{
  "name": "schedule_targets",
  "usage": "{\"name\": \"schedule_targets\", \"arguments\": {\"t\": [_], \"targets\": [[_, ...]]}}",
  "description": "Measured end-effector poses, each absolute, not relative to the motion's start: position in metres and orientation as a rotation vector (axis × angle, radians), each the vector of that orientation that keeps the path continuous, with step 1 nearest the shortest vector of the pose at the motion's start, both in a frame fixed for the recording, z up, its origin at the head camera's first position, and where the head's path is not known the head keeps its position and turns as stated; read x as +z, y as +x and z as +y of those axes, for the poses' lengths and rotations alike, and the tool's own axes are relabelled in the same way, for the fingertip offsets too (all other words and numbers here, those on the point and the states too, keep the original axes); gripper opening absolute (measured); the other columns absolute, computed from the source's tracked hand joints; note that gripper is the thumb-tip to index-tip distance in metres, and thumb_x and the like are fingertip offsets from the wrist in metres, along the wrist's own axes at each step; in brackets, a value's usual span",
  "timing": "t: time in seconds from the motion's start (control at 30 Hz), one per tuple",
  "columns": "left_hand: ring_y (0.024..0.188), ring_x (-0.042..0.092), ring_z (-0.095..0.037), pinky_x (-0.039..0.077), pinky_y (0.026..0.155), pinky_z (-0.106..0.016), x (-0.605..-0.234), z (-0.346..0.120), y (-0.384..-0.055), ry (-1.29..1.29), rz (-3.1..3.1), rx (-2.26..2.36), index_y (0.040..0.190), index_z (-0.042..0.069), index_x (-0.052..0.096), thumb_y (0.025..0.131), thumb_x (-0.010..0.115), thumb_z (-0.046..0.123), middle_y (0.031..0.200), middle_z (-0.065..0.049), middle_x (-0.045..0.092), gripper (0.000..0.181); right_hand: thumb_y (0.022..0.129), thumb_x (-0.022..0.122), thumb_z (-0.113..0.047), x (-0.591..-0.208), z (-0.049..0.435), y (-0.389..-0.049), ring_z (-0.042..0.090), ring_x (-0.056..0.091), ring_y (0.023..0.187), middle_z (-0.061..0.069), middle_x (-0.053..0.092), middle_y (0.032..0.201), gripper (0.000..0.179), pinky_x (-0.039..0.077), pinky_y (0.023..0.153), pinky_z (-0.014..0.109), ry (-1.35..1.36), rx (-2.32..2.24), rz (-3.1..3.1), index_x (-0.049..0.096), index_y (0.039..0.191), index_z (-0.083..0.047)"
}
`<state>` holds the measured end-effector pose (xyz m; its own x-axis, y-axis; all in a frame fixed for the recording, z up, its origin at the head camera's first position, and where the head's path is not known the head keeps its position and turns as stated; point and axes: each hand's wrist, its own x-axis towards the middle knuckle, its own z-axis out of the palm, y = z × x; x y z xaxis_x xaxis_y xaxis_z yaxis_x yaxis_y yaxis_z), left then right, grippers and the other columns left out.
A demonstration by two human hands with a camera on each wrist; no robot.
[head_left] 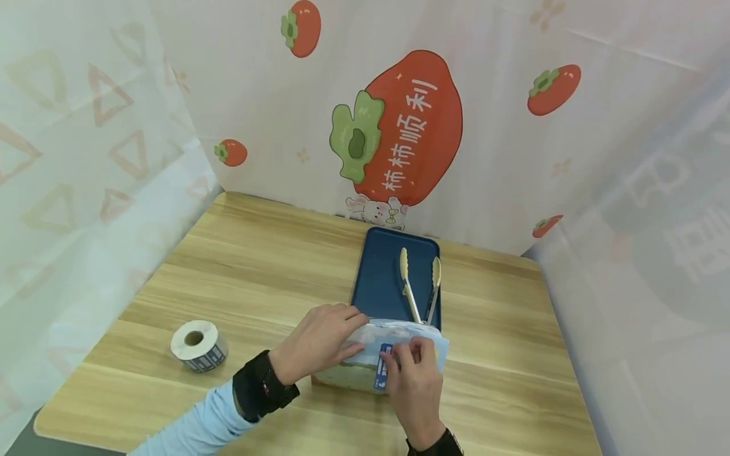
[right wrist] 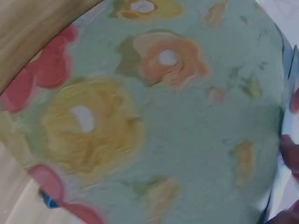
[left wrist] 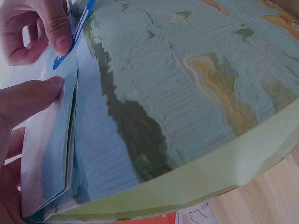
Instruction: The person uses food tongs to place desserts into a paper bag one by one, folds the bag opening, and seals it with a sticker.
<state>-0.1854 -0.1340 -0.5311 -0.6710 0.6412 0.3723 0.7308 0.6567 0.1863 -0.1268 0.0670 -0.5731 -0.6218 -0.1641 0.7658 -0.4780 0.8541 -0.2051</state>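
Observation:
A paper gift bag (head_left: 353, 375), painted with flowers on pale green, lies in front of me with its top edge folded over. My left hand (head_left: 316, 339) grips that folded edge; in the left wrist view its thumb lies on the front and its other fingers are behind. A blue printed sticker (head_left: 381, 375) sits across the fold. My right hand (head_left: 416, 386) pinches the sticker, thumb tip against it in the left wrist view (left wrist: 60, 43). In the right wrist view, yellow and orange flowers cover the bag's face (right wrist: 187, 121), with fingertips at its right edge.
Beyond the bag lies a dark blue tray (head_left: 379, 272) holding metal tongs (head_left: 409, 294) with beige tips. A roll of stickers (head_left: 199, 347) stands on the wooden table (head_left: 256, 253) at the left. A printed cloth (head_left: 490, 190) hangs around the table's back and sides.

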Motion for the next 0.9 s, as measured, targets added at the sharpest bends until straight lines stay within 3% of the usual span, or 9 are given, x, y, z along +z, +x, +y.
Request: {"name": "schedule_targets", "arguments": {"t": [0.07, 0.23, 0.4, 0.53, 0.67, 0.9], "targets": [[0.084, 0.066, -0.01, 0.057, 0.072, -0.026, -0.532, -0.134, -0.185, -1.099, -2.597, -0.463, 0.111, 0.016, 0.07, 0.085, 0.077, 0.04, 0.101, 0.002, 0.072, 0.036, 0.103, 0.053, -0.032, -0.575, 0.068, -0.128, 0.01, 0.04, 0.064, 0.009, 0.047, 0.085, 0.031, 0.035, 0.05, 0.021, 0.495, 0.502, -2.2, 0.063, 0.084, -0.01], [0.084, 0.066, -0.01, 0.057, 0.072, -0.025, -0.532, -0.134, -0.185, -1.098, -2.594, -0.463, 0.111, 0.015, 0.07, 0.085, 0.078, 0.039, 0.101, 0.002, 0.071, 0.036, 0.103, 0.053, -0.028, -0.578, 0.07, -0.129, 0.013, 0.041, 0.069, 0.008, 0.051, 0.087, 0.026, 0.035, 0.053, 0.022, 0.565, 0.492, -2.185, 0.069, 0.092, -0.011], [0.086, 0.067, -0.012, 0.057, 0.073, -0.027, -0.531, -0.134, -0.186, -1.099, -2.597, -0.47, 0.111, 0.014, 0.07, 0.084, 0.079, 0.039, 0.102, 0.001, 0.071, 0.038, 0.102, 0.052, -0.039, -0.581, 0.079, -0.125, 0.019, 0.045, 0.078, 0.009, 0.057, 0.096, 0.033, 0.038, 0.052, 0.023, 0.602, 0.417, -2.238, 0.071, 0.103, -0.012], [0.089, 0.068, -0.013, 0.058, 0.075, -0.028, -0.529, -0.135, -0.186, -1.098, -2.601, -0.474, 0.113, 0.014, 0.07, 0.084, 0.078, 0.04, 0.103, 0.0, 0.072, 0.039, 0.1, 0.05, -0.048, -0.586, 0.087, -0.122, 0.026, 0.045, 0.089, 0.011, 0.057, 0.102, 0.041, 0.042, 0.068, 0.031, 0.635, 0.357, -2.251, 0.071, 0.112, -0.015], [0.09, 0.068, -0.013, 0.058, 0.076, -0.029, -0.528, -0.135, -0.186, -1.1, -2.604, -0.478, 0.114, 0.014, 0.07, 0.085, 0.077, 0.04, 0.104, 0.0, 0.072, 0.039, 0.1, 0.048, -0.047, -0.593, 0.092, -0.122, 0.032, 0.04, 0.098, 0.017, 0.052, 0.109, 0.044, 0.032, 0.083, 0.04, 0.681, 0.342, -2.235, 0.067, 0.121, -0.013], [0.088, 0.068, -0.012, 0.058, 0.074, -0.028, -0.529, -0.135, -0.186, -1.111, -2.591, -0.493, 0.113, 0.014, 0.07, 0.085, 0.077, 0.04, 0.103, 0.0, 0.071, 0.039, 0.1, 0.046, -0.049, -0.606, 0.094, -0.121, 0.04, 0.033, 0.105, 0.025, 0.043, 0.123, 0.047, 0.024, 0.08, 0.044, 0.643, 0.261, -2.19, 0.056, 0.132, -0.016]]}}
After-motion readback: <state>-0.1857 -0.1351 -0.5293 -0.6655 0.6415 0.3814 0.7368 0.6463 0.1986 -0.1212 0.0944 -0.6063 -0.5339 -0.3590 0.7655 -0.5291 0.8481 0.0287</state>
